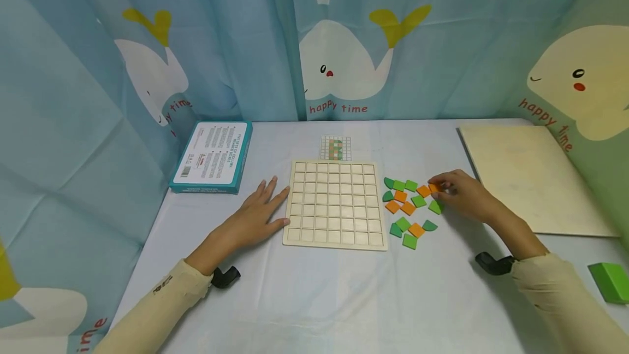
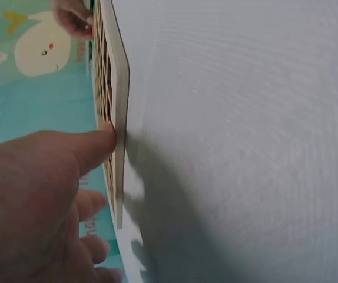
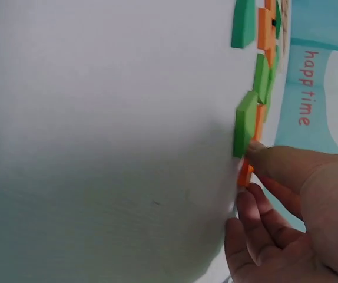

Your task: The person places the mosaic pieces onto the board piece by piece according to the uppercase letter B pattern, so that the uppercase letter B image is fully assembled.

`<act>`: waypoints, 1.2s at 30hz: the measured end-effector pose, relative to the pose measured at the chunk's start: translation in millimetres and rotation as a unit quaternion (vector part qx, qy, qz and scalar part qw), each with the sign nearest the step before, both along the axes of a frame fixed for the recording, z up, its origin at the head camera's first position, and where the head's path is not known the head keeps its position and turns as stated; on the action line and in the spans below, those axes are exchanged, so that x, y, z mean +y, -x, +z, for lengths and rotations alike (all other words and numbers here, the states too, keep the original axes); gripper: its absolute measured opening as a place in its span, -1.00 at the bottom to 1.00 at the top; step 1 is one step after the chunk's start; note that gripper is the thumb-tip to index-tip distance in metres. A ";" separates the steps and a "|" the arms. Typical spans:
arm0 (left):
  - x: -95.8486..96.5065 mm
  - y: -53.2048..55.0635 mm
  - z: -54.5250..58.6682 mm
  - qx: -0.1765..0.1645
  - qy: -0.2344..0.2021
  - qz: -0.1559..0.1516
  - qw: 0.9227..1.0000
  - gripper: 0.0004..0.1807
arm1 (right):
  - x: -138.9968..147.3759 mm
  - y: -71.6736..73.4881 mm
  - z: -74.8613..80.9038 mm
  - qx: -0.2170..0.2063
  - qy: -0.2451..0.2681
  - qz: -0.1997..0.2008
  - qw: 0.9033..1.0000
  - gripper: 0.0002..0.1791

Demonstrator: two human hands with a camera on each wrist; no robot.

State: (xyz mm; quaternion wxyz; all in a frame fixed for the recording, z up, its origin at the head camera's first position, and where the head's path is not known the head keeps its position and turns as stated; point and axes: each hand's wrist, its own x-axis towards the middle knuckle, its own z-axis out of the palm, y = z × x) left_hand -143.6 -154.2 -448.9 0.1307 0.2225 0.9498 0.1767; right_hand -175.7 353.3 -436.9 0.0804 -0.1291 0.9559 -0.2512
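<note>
My left hand [image 1: 259, 213] lies with its fingers spread at the left edge of a wooden grid board [image 1: 335, 205]. In the left wrist view its thumb [image 2: 95, 145] touches the board's rim. To the right of the board, my right hand [image 1: 462, 193] pinches an orange square tile [image 1: 434, 188] between thumb and fingers. The right wrist view shows that orange tile [image 3: 245, 172] beside a green tile [image 3: 245, 125]. Green and orange tiles [image 1: 403, 198] lie scattered between the board and the right hand. Some of the dark green ones have a rounded edge.
A small pattern card [image 1: 336, 148] lies behind the board. At the back left is a teal and white box [image 1: 211, 156]. A large pale panel [image 1: 535, 179] lies at the right, with a green block [image 1: 609, 283] nearer the front. Whale-print curtains surround the white table.
</note>
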 end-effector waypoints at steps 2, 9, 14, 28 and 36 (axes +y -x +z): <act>0.1 1.5 0.0 -0.012 0.003 -0.006 1.000 -0.16 | 2.5 1.5 -0.7 -0.006 0.003 0.003 1.000 -0.62; 0.2 3.5 0.3 -0.031 0.026 -0.021 0.999 -0.21 | 5.6 4.7 -3.6 -0.004 0.003 0.013 1.000 -0.66; 1.1 2.3 1.0 -0.020 0.040 -0.020 0.999 -0.21 | 4.0 6.7 -6.1 0.037 -0.005 0.022 0.999 -0.72; 3.8 1.2 4.5 -0.024 0.039 -0.017 0.999 -0.22 | -16.9 22.5 -8.6 0.020 0.026 -0.047 0.998 -0.64; 5.6 2.8 3.4 -0.032 0.039 -0.015 0.999 -0.22 | -68.7 37.9 1.6 -0.005 0.042 -0.065 0.997 -0.60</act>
